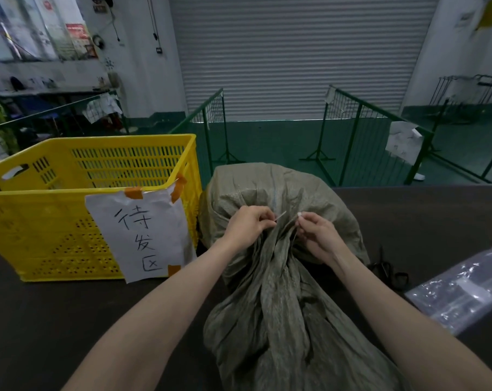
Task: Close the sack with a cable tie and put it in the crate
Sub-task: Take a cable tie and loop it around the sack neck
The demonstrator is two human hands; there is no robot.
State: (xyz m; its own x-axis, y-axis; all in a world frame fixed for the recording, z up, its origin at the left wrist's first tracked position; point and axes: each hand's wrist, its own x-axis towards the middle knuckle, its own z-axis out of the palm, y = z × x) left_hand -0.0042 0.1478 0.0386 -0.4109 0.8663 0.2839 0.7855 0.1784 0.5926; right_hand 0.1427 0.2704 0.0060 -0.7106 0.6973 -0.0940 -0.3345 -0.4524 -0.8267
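Note:
A grey-green woven sack (273, 187) lies on the dark table in front of me, its neck gathered into folds that spread toward me. A thin white cable tie (281, 215) runs around the gathered neck. My left hand (249, 225) pinches the tie's pointed tail. My right hand (316, 231) pinches the tie's white head end, a few centimetres to the right. The two ends are apart. An empty yellow plastic crate (50, 230) stands to the left of the sack, touching it, with a white paper sign taped on its front.
Black scissors (388, 270) lie right of the sack, and a clear plastic bag (462, 292) lies further right near the table edge. Green metal fence panels (352, 131) and a grey roller door stand beyond the table's far edge.

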